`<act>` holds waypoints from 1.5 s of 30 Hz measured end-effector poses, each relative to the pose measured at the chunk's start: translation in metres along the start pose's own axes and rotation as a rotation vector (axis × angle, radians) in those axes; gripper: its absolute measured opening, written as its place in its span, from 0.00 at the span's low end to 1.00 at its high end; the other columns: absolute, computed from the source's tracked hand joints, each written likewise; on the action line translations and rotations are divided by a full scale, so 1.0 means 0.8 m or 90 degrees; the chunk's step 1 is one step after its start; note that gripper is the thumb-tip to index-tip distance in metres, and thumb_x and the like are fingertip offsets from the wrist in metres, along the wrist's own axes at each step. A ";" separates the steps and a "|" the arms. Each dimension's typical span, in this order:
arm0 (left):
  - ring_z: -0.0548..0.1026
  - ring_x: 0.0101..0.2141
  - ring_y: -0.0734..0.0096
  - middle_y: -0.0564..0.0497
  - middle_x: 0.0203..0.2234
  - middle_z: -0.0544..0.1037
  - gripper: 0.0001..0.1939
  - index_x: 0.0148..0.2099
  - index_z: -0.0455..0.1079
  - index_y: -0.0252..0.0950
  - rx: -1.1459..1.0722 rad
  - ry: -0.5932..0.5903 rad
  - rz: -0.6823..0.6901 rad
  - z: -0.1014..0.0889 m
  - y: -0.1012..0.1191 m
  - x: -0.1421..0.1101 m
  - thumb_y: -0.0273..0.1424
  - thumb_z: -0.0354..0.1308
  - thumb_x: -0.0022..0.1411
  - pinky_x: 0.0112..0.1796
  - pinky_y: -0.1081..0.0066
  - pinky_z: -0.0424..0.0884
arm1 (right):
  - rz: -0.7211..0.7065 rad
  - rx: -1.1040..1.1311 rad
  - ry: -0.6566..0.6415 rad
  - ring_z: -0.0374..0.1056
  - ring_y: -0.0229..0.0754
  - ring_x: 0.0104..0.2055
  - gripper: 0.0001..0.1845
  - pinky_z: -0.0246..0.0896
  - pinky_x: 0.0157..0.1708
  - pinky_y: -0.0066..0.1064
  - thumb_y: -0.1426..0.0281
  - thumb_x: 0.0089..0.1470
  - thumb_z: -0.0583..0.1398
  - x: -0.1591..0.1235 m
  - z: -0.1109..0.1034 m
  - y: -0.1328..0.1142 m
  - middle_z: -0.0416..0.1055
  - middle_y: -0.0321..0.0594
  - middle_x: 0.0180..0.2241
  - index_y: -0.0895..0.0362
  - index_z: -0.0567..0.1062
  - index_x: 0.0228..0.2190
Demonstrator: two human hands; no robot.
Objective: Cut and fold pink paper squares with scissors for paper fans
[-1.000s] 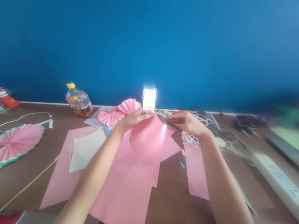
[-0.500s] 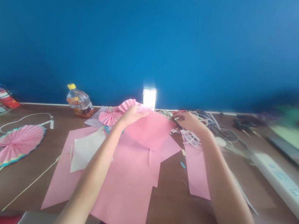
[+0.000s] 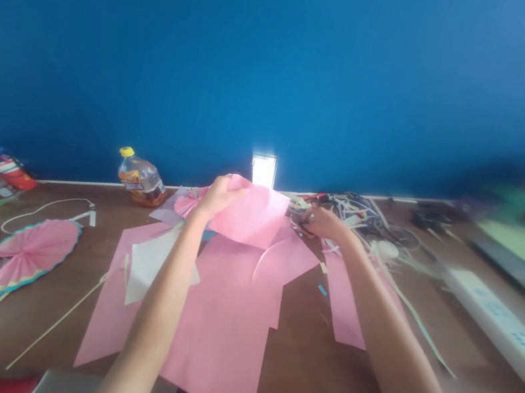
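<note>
Pink paper sheet (image 3: 251, 216) held aloft over a cluttered wooden surface (image 3: 299, 359), its left edge pinched in the left hand (image 3: 219, 197), while the right hand (image 3: 327, 225), apart from it and just to the right, grips a small dark tool (image 3: 306, 222) too small to identify. Beneath lie overlapping pink sheets (image 3: 221, 345), one with a curved slit (image 3: 266, 258), and a white paper piece (image 3: 148, 271). Pleated paper rosette (image 3: 189, 202) sits just behind the raised sheet, and a tangle of paper strips (image 3: 358, 213) crowds the right hand. Risks are plain: held on one side, the sheet could crease or tear under a sharp tug; the tool's tip could nick it; a dragging forearm could catch the slit or the long pale strip (image 3: 422, 326) beside it.
</note>
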State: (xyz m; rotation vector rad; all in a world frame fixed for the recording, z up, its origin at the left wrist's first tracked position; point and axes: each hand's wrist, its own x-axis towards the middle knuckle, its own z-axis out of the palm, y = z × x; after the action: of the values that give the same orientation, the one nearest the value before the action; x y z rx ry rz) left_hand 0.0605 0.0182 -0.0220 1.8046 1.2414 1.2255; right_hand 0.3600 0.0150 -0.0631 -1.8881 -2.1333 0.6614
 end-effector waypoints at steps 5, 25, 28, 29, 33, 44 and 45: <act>0.76 0.33 0.61 0.46 0.32 0.77 0.19 0.41 0.72 0.32 -0.130 -0.038 -0.014 -0.017 0.013 -0.010 0.40 0.63 0.51 0.32 0.68 0.71 | 0.011 -0.063 0.033 0.70 0.41 0.26 0.16 0.56 0.25 0.26 0.64 0.45 0.61 0.015 0.017 0.019 0.75 0.39 0.24 0.55 0.76 0.37; 0.74 0.45 0.52 0.46 0.48 0.76 0.07 0.27 0.75 0.36 -0.124 -0.052 0.010 -0.018 0.014 -0.015 0.32 0.58 0.51 0.37 0.55 0.73 | -0.047 -0.188 0.001 0.71 0.52 0.43 0.19 0.61 0.38 0.33 0.74 0.48 0.59 -0.002 0.002 0.009 0.74 0.51 0.41 0.58 0.74 0.45; 0.73 0.46 0.50 0.46 0.49 0.74 0.06 0.27 0.75 0.36 -0.114 -0.064 0.000 -0.017 0.014 -0.017 0.32 0.59 0.51 0.37 0.54 0.73 | -0.016 -0.249 0.017 0.71 0.55 0.42 0.14 0.61 0.36 0.36 0.76 0.48 0.57 -0.005 0.008 0.001 0.74 0.55 0.39 0.60 0.77 0.38; 0.73 0.46 0.50 0.46 0.49 0.74 0.06 0.26 0.75 0.36 -0.113 -0.065 0.001 -0.016 0.015 -0.017 0.32 0.59 0.50 0.37 0.54 0.73 | -0.012 -0.257 0.023 0.71 0.56 0.42 0.14 0.61 0.36 0.37 0.76 0.49 0.56 -0.005 0.010 -0.001 0.74 0.57 0.39 0.60 0.77 0.38; 0.72 0.48 0.49 0.47 0.48 0.75 0.09 0.22 0.73 0.36 -0.121 -0.077 0.011 -0.016 0.018 -0.017 0.33 0.61 0.52 0.39 0.53 0.72 | -0.015 -0.156 0.097 0.71 0.56 0.42 0.14 0.61 0.37 0.36 0.73 0.51 0.56 -0.005 0.011 -0.007 0.75 0.54 0.38 0.60 0.77 0.39; 0.69 0.53 0.54 0.45 0.46 0.78 0.13 0.19 0.72 0.36 -0.158 -0.188 0.081 -0.005 0.014 -0.013 0.35 0.62 0.53 0.51 0.53 0.63 | -0.178 0.549 -0.067 0.68 0.40 0.32 0.25 0.62 0.31 0.29 0.51 0.50 0.61 -0.039 -0.019 -0.050 0.73 0.43 0.32 0.60 0.76 0.37; 0.69 0.54 0.54 0.44 0.47 0.77 0.11 0.22 0.74 0.36 -0.157 -0.185 0.081 -0.003 0.015 -0.013 0.35 0.62 0.53 0.52 0.54 0.63 | -0.187 0.534 -0.057 0.68 0.40 0.32 0.24 0.62 0.31 0.30 0.52 0.48 0.62 -0.040 -0.021 -0.052 0.73 0.43 0.31 0.60 0.76 0.37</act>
State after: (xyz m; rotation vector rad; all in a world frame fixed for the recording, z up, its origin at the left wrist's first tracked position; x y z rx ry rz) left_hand 0.0611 0.0042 -0.0145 1.8203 0.7884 1.0824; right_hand 0.3359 -0.0164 -0.0253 -1.0899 -1.6988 1.3139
